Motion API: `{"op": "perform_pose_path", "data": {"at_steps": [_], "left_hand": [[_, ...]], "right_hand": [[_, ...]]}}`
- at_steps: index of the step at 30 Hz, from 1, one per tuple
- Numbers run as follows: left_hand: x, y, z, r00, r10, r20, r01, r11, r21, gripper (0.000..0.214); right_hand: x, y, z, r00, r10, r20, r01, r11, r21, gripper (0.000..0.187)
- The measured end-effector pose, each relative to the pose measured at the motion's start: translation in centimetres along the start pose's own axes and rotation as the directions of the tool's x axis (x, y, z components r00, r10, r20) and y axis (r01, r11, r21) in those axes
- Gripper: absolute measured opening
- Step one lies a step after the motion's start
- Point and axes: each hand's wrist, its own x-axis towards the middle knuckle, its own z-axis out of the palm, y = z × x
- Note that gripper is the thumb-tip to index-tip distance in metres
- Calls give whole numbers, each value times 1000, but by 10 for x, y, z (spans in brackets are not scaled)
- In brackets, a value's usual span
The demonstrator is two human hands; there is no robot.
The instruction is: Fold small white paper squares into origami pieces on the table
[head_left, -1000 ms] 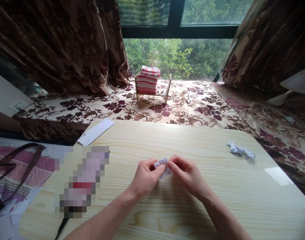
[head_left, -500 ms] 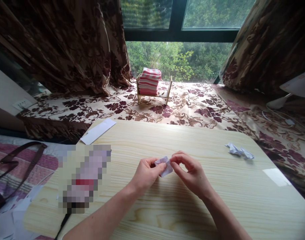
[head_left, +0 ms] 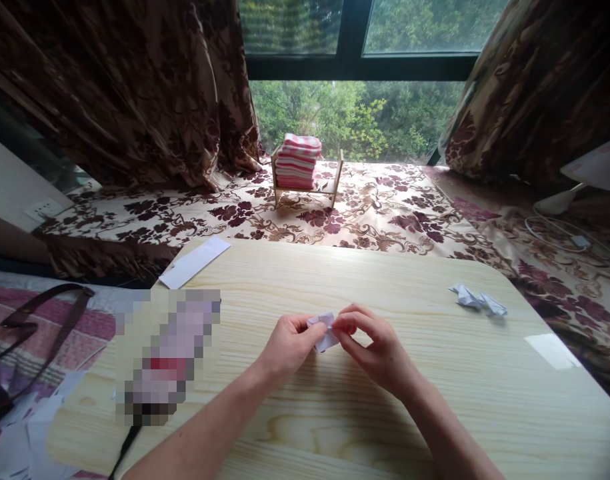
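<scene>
A small piece of folded white paper is held between my two hands over the middle of the table. My left hand pinches its left side, thumb lying on top. At its right edge, the thumb and fingertips of my right hand are pressed together on the paper. Fingers behind the paper are partly hidden. To the right on the wooden table lie folded paper pieces with pointed ends.
A white paper strip lies at the table's back left. Nearer sits a blurred-out object with a black cable. A white patch is near the right edge. Beyond, a small rack holds folded striped cloths.
My right hand has shifted slightly left, and its fingertips have closed in on the paper's right edge. My left hand keeps its hold, and the paper's outline has changed a little.
</scene>
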Motion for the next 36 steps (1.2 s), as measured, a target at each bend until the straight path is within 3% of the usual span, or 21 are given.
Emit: {"op": "perform_pose_path", "data": {"at_steps": [12,19,26,36], "left_hand": [[0,-3,0,999,24,-22,-22,997,70,30],[-1,-2,1,999,38,-14,-37,996,76,30],[-1,-4,0,999,47,1,-47,997,55,32],[-1,-3,2,999,32,-5,-32,998,45,33]], "right_hand": [[-1,0,-3,996,-12,92,21,995,-101,10],[0,-1,-1,1000,17,9,-16,998,-55,7],[1,-3,-3,999,21,39,-20,1000,-22,11],[-1,2,-4,997,61,-36,-63,997,-44,6]]}}
